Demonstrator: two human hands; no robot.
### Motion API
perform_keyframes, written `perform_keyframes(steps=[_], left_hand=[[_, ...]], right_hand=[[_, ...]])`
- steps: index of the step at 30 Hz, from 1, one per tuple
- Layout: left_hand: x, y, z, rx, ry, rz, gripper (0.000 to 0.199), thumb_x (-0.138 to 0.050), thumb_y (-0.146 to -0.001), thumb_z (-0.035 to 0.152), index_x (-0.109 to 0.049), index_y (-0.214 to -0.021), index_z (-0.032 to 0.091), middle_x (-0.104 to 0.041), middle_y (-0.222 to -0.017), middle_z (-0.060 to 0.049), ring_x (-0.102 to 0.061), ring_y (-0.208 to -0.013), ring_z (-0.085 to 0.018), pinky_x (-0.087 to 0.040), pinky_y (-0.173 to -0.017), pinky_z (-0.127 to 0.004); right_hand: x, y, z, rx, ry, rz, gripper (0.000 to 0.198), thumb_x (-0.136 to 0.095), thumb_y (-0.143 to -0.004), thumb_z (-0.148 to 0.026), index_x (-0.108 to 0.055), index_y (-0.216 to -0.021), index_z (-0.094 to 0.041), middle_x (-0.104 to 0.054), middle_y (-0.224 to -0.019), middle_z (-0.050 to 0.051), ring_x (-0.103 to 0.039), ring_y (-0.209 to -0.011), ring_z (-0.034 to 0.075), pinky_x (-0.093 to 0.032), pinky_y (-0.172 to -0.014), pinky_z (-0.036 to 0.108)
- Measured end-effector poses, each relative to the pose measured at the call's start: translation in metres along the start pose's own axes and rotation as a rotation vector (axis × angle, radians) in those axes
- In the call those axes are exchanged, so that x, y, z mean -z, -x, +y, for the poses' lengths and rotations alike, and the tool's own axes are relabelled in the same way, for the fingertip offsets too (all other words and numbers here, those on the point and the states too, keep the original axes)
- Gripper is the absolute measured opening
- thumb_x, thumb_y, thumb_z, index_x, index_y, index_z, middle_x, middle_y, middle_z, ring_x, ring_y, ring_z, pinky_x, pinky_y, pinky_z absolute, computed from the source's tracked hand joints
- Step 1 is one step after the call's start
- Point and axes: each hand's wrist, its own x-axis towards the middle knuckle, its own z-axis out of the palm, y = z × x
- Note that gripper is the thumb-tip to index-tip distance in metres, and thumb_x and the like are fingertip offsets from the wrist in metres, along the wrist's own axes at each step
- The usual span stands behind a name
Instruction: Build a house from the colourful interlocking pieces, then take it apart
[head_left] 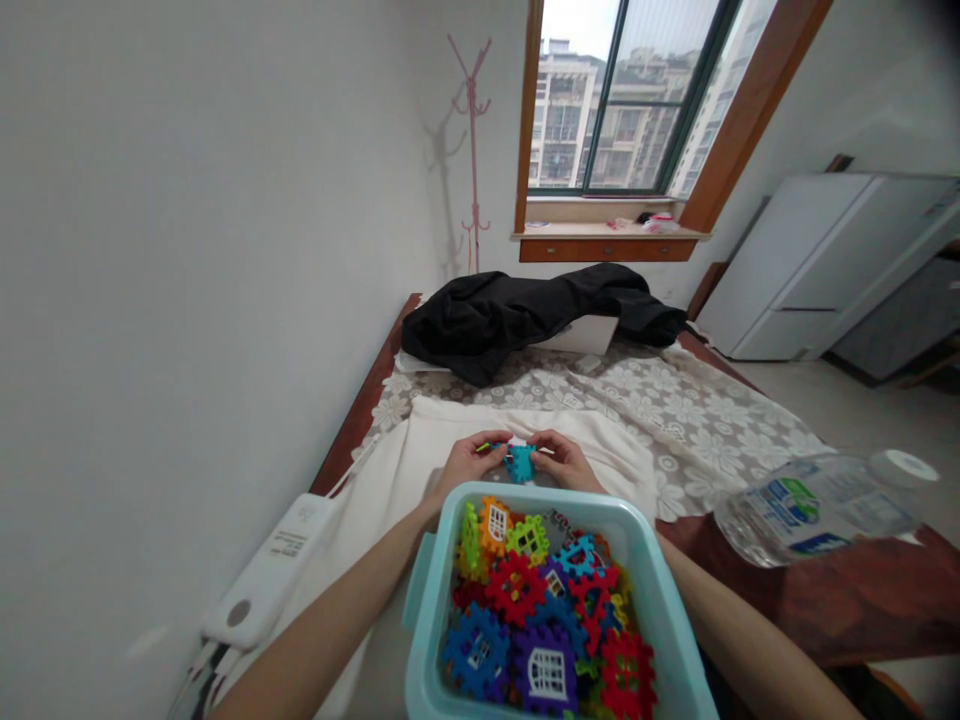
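Beyond the far rim of a light-blue plastic bin [671, 600], both hands meet over the white cloth. Between them is a blue interlocking building piece [520, 463] with notched edges. My left hand [474, 458] pinches its left side, where a bit of yellow-green also shows at the fingers. My right hand [561, 460] grips the right side with thumb and fingers. Colourful notched plastic pieces fill the bin, among them a red piece [516, 590], a purple piece with a white window [546, 670] and a blue piece [475, 652].
A clear plastic bottle [817, 505] lies tilted at the right. To the left rests a white power strip [271, 570] with cables. Black fabric [525, 305] is heaped over a white box at the table's far end. A pink coat rack [473, 150] stands behind.
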Motion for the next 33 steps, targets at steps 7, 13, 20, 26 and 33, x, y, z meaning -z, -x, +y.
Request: perform_keyframes(steps=[7, 13, 20, 26, 33], left_hand=[[-0.0063, 0.0052, 0.0056, -0.034, -0.064, -0.046, 0.051, -0.095, -0.064, 0.044, -0.08, -0.103, 0.015, -0.078, -0.081, -0.006, -0.071, -0.074, -0.019, -0.056, -0.075, -0.031], [-0.0104, 0.0047, 0.0023, -0.068, -0.057, -0.076, 0.055, -0.097, -0.058, 0.046, -0.08, -0.099, 0.014, -0.079, -0.09, -0.009, -0.071, -0.076, -0.02, -0.057, -0.076, -0.031], [-0.0065, 0.003, 0.0004, -0.125, -0.124, -0.07, 0.048, -0.094, -0.062, 0.048, -0.08, -0.094, 0.015, -0.078, -0.091, -0.009, -0.07, -0.078, -0.02, -0.057, -0.076, -0.031], [-0.008, 0.0056, 0.0017, -0.108, -0.045, -0.126, 0.046, -0.094, -0.066, 0.046, -0.079, -0.097, 0.015, -0.078, -0.095, -0.009, -0.071, -0.082, -0.02, -0.057, -0.081, -0.032], [-0.0096, 0.0088, -0.0003, -0.032, 0.043, -0.192, 0.051, -0.096, -0.063, 0.038, -0.073, -0.103, 0.015, -0.076, -0.089, -0.006, -0.07, -0.075, -0.016, -0.056, -0.073, -0.028]], right_hand=[[0.0022, -0.0002, 0.002, -0.077, -0.036, 0.0, 0.041, -0.088, -0.073, -0.048, -0.067, -0.098, -0.022, -0.068, -0.089, 0.0, -0.061, -0.071, 0.016, -0.051, -0.065, 0.028], [0.0019, -0.0011, 0.0008, -0.076, -0.065, 0.016, 0.041, -0.09, -0.07, -0.047, -0.069, -0.096, -0.022, -0.069, -0.092, 0.001, -0.062, -0.072, 0.016, -0.051, -0.067, 0.029], [0.0001, 0.0008, -0.0023, -0.076, -0.083, -0.021, 0.041, -0.091, -0.07, -0.046, -0.069, -0.095, -0.023, -0.07, -0.09, 0.0, -0.063, -0.072, 0.017, -0.051, -0.067, 0.03], [-0.0006, 0.0006, -0.0011, -0.064, -0.051, -0.007, 0.041, -0.091, -0.07, -0.047, -0.069, -0.094, -0.022, -0.07, -0.092, 0.001, -0.064, -0.073, 0.017, -0.052, -0.068, 0.031], [-0.001, 0.0009, 0.0006, -0.056, -0.063, 0.02, 0.042, -0.092, -0.067, -0.048, -0.069, -0.091, -0.022, -0.068, -0.086, 0.001, -0.063, -0.071, 0.017, -0.053, -0.066, 0.031]])
